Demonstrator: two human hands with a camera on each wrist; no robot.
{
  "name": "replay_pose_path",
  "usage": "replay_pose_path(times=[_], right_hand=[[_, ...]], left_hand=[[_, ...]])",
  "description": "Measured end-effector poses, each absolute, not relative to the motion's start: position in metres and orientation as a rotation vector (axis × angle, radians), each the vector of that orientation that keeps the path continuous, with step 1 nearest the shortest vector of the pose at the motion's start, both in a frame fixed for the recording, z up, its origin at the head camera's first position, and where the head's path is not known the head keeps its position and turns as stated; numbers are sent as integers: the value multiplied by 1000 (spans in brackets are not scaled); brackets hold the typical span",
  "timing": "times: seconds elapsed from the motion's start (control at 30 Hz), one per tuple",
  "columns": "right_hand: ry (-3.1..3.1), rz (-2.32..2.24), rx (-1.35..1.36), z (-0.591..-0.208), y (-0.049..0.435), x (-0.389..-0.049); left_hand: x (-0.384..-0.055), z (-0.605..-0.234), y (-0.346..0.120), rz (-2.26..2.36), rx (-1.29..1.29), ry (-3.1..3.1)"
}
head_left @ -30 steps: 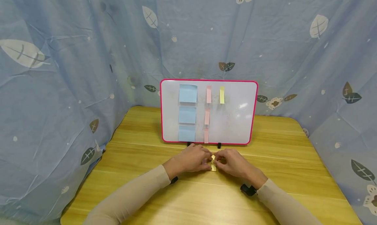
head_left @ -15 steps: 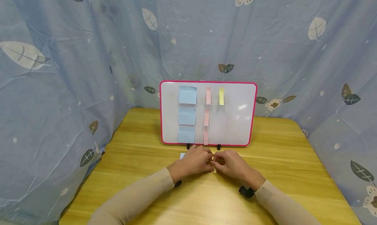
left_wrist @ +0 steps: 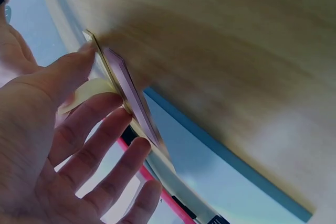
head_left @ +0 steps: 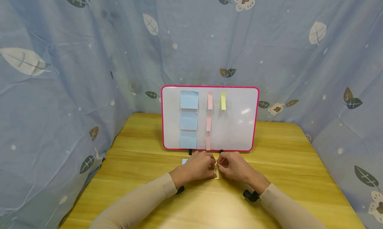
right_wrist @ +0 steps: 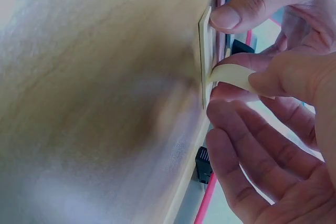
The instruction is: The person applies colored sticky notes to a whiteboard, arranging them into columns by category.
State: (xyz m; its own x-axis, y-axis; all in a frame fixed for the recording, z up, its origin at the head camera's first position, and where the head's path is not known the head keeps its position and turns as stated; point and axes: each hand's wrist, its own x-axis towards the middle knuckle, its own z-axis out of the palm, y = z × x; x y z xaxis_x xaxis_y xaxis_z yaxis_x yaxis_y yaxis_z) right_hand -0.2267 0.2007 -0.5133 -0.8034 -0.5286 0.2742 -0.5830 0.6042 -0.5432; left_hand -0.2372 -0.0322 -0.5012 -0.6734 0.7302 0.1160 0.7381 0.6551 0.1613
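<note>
A yellow sticky note pad (head_left: 216,174), narrow in shape, lies on the table between the hands. My left hand (head_left: 198,165) holds it down with thumb and fingertips, as the left wrist view shows. Between thumb and forefinger, my right hand (head_left: 235,165) pinches the end of the top yellow sticky note (right_wrist: 231,74), which curves up off the pad while its other end stays attached. Right beside the yellow pad is a narrow pink sticky note pad (left_wrist: 128,87), and past that a wider blue pad (left_wrist: 210,163); my left hand mostly covers both in the head view.
Behind the hands stands a pink-framed whiteboard (head_left: 239,129) on black feet (head_left: 190,152). It bears a column of blue notes (head_left: 189,121), a column of pink strips (head_left: 208,123) and one yellow strip (head_left: 223,101) at top. Patterned curtains (head_left: 191,39) surround the wooden table (head_left: 143,139).
The right hand has lifted one end of the top yellow note from the pad. My left hand has shifted slightly right, showing a corner of the blue pad. The head view has tilted up a little.
</note>
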Motion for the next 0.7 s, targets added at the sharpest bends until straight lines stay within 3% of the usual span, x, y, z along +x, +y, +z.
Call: replay_pose_path(times=[0.7], right_hand=[[-2686, 1045, 902, -510, 209, -230]], left_hand=[[-234, -502, -27, -313, -1115, -2896]])
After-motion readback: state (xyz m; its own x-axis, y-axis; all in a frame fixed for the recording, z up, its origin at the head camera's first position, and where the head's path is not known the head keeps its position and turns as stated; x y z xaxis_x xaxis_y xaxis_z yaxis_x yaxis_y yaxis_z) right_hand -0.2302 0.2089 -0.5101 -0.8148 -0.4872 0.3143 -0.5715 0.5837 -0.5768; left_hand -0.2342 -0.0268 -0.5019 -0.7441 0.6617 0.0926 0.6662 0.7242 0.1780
